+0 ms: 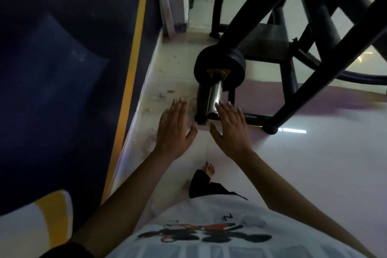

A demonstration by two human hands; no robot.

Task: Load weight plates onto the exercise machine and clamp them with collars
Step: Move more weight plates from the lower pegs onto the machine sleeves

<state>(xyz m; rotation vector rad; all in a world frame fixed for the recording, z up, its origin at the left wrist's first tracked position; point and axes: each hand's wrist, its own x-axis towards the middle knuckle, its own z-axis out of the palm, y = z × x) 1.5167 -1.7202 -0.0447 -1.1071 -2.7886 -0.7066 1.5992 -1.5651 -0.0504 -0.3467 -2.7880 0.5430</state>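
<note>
Gym, black exercise machine frame [293, 27], weight plates [219, 67]

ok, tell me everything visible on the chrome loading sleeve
The chrome loading sleeve is a shiny round metal peg jutting from the black machine toward the camera, tilted down. At least one black weight plate with a yellow hub sits at its inner end; the rest is bare, no collar visible. Straight fingers of the right hand overlap its tip; contact unclear.

Glossy chrome sleeve [215, 98], matt black plates [219, 65]
</note>
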